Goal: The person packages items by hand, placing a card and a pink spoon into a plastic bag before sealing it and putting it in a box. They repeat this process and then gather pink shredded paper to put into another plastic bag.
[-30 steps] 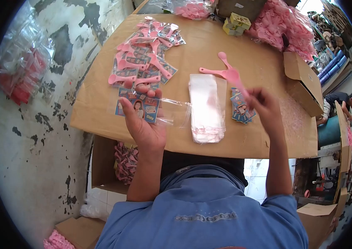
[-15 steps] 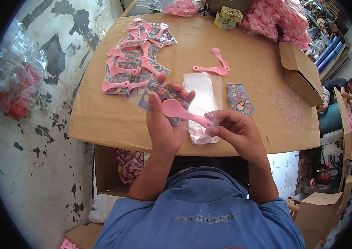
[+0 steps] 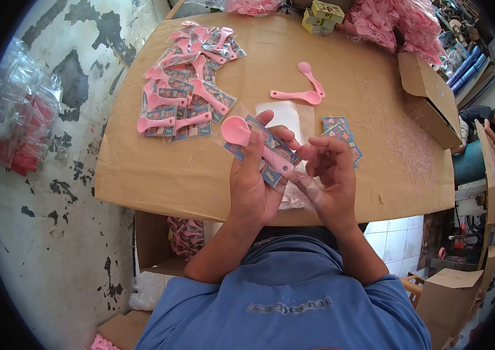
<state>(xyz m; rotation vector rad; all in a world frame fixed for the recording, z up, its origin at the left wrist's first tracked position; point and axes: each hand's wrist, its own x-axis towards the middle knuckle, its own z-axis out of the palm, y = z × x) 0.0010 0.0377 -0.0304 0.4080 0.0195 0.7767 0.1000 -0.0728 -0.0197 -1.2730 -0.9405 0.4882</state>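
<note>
A pink spoon [image 3: 236,130] lies against a printed blue card [image 3: 270,176] in a clear plastic bag, all in my left hand [image 3: 253,181]. My left thumb presses across the spoon's handle, and the fingers support the packet from behind. My right hand [image 3: 336,181] is at the bag's lower right end. Its fingers are bent and apart, and its thumb lies against the clear plastic flap [image 3: 307,188]. Under my hands is a stack of clear bags [image 3: 279,111], partly hidden. Two loose pink spoons [image 3: 295,97] lie beyond it, and several printed cards [image 3: 341,131] to the right.
Several packed spoons [image 3: 186,87] are piled at the table's left. An open cardboard box [image 3: 428,99] stands at the right edge, with bags of pink spoons [image 3: 370,23] and small yellow boxes [image 3: 322,16] at the back. Another person [image 3: 484,123] is at far right.
My left hand has moved right and tilted the packet, and its thumb now crosses the spoon's handle. My right hand has turned upward, its pinch on the bag's end opened.
</note>
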